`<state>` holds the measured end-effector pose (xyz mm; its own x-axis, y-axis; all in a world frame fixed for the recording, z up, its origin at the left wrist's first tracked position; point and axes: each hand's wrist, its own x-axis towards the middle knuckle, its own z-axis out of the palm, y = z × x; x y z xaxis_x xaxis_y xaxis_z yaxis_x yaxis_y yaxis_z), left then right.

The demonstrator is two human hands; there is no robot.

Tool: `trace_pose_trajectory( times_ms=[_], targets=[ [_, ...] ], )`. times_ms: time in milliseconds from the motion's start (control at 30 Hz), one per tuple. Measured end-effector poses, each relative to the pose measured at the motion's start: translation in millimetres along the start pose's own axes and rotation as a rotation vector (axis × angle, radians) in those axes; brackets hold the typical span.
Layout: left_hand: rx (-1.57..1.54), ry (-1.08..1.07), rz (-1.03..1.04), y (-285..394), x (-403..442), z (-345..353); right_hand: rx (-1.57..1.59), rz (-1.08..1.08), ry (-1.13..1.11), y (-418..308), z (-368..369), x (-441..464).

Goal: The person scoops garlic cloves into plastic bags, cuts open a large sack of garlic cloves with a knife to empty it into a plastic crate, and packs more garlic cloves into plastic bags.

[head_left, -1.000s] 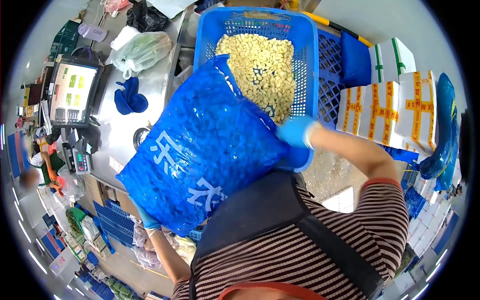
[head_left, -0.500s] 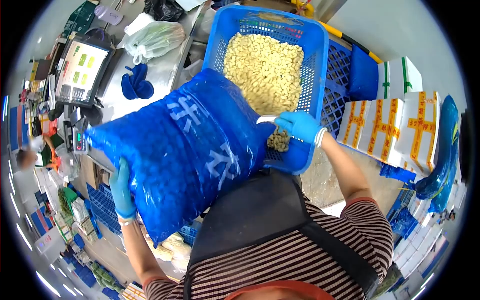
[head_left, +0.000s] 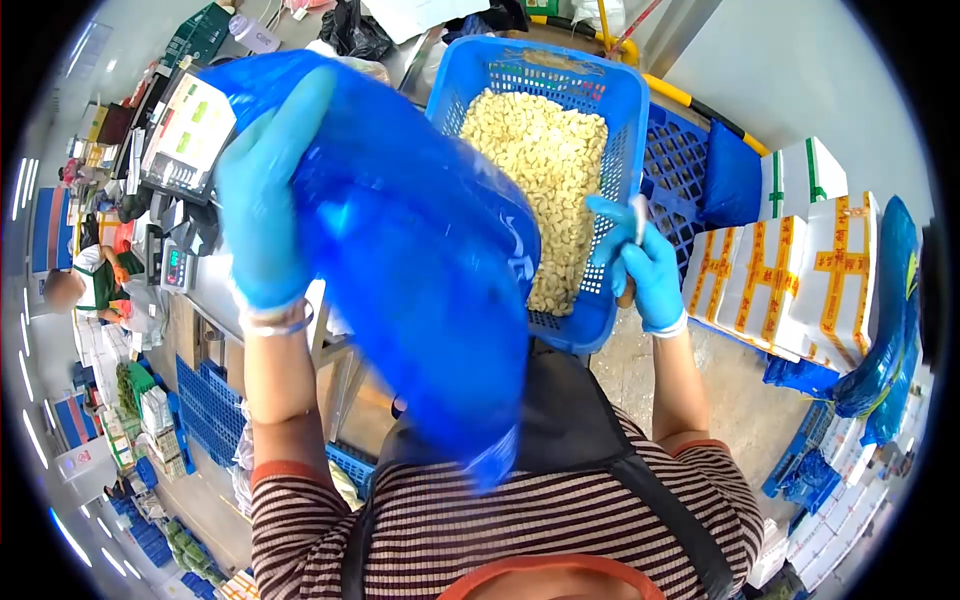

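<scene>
My left hand point(head_left: 268, 195), in a light-blue glove, is closed on the upper left of a large blue plastic bag point(head_left: 420, 260) and holds it raised. The bag is smeared by motion and hangs slanted, its right end over a blue plastic crate point(head_left: 638, 130). Inside the crate lies a heap of pale pieces that look like peeled garlic cloves point(head_left: 540, 150). At the crate's right rim, my gloved right hand point(head_left: 648, 275) is closed around a small knife point(head_left: 640, 215). Its pale blade points up, and a bit of brown handle shows below the fingers.
White foam boxes point(head_left: 750, 270) with orange tape stand at the right, near long blue wrapped bundles point(head_left: 880, 330). A screen point(head_left: 188, 135) and a scale point(head_left: 177, 265) are at the left. Another person point(head_left: 95, 280) is farther off at the left.
My left hand has lifted the bag up and tipped it towards the crate; more cloves lie at the crate's near end. My right hand has moved right from the bag, turning the knife upward.
</scene>
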<state>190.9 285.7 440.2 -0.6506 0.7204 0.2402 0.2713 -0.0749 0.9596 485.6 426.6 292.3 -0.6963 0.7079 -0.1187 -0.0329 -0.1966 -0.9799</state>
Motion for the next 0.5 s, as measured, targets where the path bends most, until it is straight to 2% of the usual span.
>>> trace_pose_trajectory(
  times_ms=[67, 133, 300, 333, 400, 433, 467, 500],
  targets=[
    [-0.159, -0.025, -0.188, -20, 20, 22, 0.040, -0.058, -0.041, -13, -6, -14],
    [-0.174, -0.080, -0.299, -33, 32, 38, 0.085, -0.199, -0.028, -11, 11, -22],
    [-0.237, -0.225, -0.272, -44, 29, 53, 0.077, -0.385, 0.169, -7, 64, -29],
    [-0.202, -0.309, -0.184, -39, 23, 46, 0.086, -0.318, 0.230, -8, 70, -31],
    [-0.210, -0.388, -0.248, -30, 20, 10, 0.116, -0.183, 0.350, -12, 82, -35],
    [-0.249, -0.274, -0.115, -31, 23, -11, 0.159, -0.156, 0.384, -10, 80, -38],
    [-0.206, -0.057, -0.093, -35, 31, -32, 0.203, -0.129, 0.420, -7, 80, -41],
    [-0.133, 0.009, -0.008, -47, 47, -49, 0.223, -0.164, 0.457, -2, 79, -44]
  ],
)
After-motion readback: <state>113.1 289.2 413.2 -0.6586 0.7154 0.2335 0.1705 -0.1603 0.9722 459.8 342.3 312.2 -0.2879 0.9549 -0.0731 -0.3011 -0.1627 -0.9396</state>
